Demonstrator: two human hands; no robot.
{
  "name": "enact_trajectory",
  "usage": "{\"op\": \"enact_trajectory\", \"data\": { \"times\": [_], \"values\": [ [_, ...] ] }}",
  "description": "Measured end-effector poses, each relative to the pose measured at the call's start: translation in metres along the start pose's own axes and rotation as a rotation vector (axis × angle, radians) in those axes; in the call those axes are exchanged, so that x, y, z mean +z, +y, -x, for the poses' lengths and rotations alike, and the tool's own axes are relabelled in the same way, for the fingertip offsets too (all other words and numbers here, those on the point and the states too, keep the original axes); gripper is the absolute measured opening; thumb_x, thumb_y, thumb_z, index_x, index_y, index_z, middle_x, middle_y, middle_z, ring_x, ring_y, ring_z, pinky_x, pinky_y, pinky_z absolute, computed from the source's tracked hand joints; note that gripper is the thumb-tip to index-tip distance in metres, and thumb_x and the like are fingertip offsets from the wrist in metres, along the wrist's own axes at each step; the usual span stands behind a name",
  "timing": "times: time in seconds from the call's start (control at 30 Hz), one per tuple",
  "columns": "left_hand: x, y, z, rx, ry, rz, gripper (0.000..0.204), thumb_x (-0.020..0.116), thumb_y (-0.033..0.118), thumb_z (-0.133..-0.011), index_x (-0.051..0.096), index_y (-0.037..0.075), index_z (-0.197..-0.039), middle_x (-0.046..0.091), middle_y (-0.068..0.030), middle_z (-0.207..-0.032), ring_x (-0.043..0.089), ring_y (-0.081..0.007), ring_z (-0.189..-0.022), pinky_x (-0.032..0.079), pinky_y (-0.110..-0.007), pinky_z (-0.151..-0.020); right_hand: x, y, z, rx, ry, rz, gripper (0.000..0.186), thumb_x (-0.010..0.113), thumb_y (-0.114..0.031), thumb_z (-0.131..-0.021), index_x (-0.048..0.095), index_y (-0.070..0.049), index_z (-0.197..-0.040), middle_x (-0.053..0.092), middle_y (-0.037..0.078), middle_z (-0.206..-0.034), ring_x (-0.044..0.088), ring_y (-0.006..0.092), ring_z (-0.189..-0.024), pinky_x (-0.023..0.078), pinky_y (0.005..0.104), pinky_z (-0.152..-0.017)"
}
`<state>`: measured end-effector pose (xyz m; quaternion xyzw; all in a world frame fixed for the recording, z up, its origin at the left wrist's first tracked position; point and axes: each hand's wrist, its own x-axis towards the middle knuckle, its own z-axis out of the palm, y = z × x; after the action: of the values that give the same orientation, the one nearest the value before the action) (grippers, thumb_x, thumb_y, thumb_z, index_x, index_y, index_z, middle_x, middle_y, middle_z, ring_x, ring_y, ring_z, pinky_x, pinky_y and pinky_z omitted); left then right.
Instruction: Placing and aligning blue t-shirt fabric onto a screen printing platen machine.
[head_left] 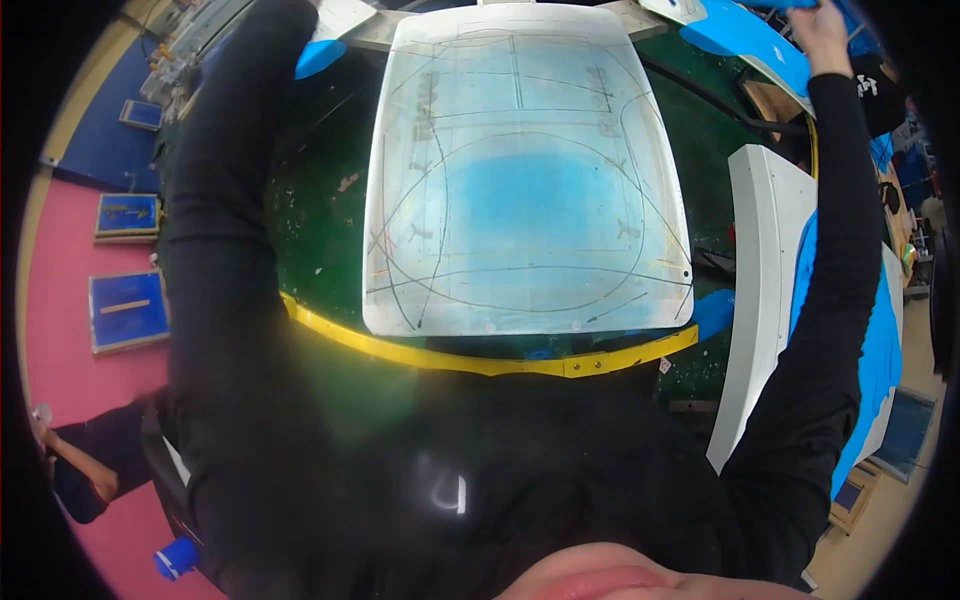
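Before me lies a pale flat board (530, 300) with rounded corners, a blue-tinted middle and dark drawn lines. My left arm reaches past its left side to the top edge, where the hand is out of view. My right hand (822, 42) is at the far right, partly cut off by the picture's edge. Its fingers close on a blue piece (780, 3), of which too little shows to tell the kind. Close below that hand is another white board partly covered in blue (755, 50).
A yellow curved rail (430, 357) runs between my body and the pale board. A white board (757, 290) with blue covering stands under my right arm. Blue framed panels (128, 308) lie at the left. People are at the lower left (85, 465) and far right (880, 95).
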<state>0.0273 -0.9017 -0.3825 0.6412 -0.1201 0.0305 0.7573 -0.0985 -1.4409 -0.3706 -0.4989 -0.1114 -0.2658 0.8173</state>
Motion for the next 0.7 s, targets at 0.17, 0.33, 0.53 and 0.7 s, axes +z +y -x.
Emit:
{"op": "enact_trajectory", "data": {
  "times": [0.17,0.33,0.53,0.7],
  "values": [
    [-0.015,-0.083,0.097,-0.153,0.162,-0.065,0.036,0.06,0.008,-0.084,0.05,0.003,-0.118,0.06,-0.0077,-0.105,0.061,-0.0169,-0.085,0.052,-0.029,-0.072,-0.024,0.084,0.106,0.158,0.074,-0.068,0.032,0.048,-0.016,-0.095,0.047,0.0,-0.122,0.053,0.012,-0.124,0.051,0.0236,-0.114,0.039,0.0398,-0.101],
    [-0.039,-0.163,0.181,-0.328,0.208,-0.005,0.043,0.063,0.011,-0.083,0.049,0.002,-0.123,0.056,-0.0134,-0.119,0.058,-0.0266,-0.103,0.047,-0.041,-0.09,-0.047,0.138,0.218,0.411,0.243,0.041,0.033,0.048,-0.021,-0.095,0.05,0.003,-0.117,0.056,0.013,-0.119,0.055,0.0229,-0.109,0.043,0.0375,-0.093],
    [-0.042,-0.232,0.275,-0.444,0.498,-0.204,0.083,0.07,0.011,-0.078,0.019,0.003,-0.142,0.061,-0.0164,-0.105,0.061,-0.0251,-0.091,0.052,-0.035,-0.073,-0.06,0.168,0.327,0.714,0.376,0.149,0.04,0.048,-0.02,-0.094,0.045,0.004,-0.126,0.055,0.014,-0.121,0.054,0.0232,-0.108,0.044,0.0381,-0.09],
    [-0.027,-0.238,0.331,-0.419,0.24,-0.286,0.088,0.075,0.012,-0.074,0.021,0.007,-0.144,0.061,-0.0134,-0.102,0.059,-0.0135,-0.067,0.047,-0.027,-0.053,-0.055,0.18,0.368,0.673,0.386,0.509,0.049,0.051,-0.002,-0.087,0.04,-0.003,-0.135,0.056,0.015,-0.12,0.057,0.0242,-0.104,0.045,0.0339,-0.088]
  ]
}}
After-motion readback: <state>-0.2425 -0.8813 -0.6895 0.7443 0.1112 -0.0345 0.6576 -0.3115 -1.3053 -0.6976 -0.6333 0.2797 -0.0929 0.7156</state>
